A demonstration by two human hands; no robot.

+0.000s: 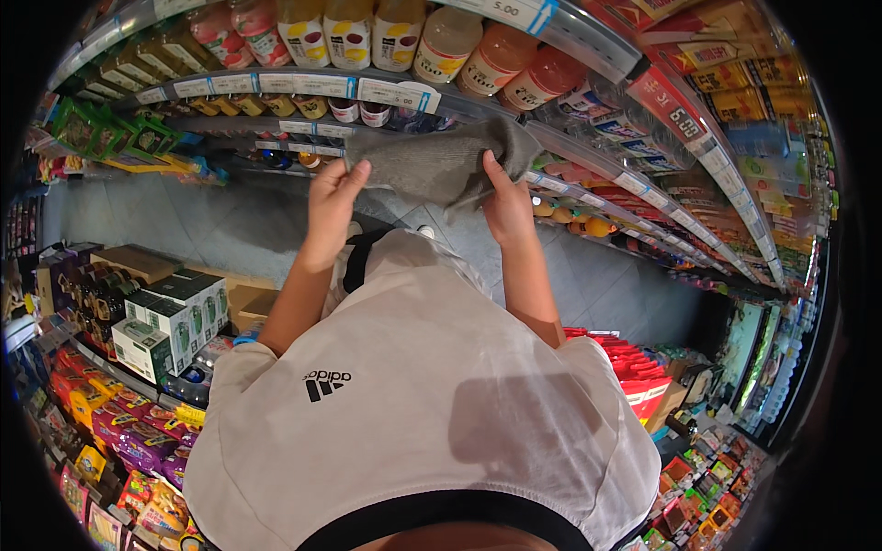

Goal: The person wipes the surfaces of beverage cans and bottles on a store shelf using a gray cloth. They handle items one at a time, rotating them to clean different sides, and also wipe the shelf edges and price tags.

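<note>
A grey cloth (434, 162) is stretched between my two hands in front of the drinks shelves. Its left end is gripped by my left hand (333, 203), thumb on top. My right hand (508, 200) pinches the other end, where the fabric is bunched and folded over. Just beyond the cloth, a shelf edge with price tags (310, 85) carries a row of bottled drinks (396, 34). The cloth hides part of the lower shelves.
Shelves of packaged goods (716, 155) curve away on the right. Grey floor tiles (255, 213) show below the shelves. White and green boxes (165, 324) and bagged snacks (131, 427) stand at lower left. Red packets (627, 365) are close to my right elbow.
</note>
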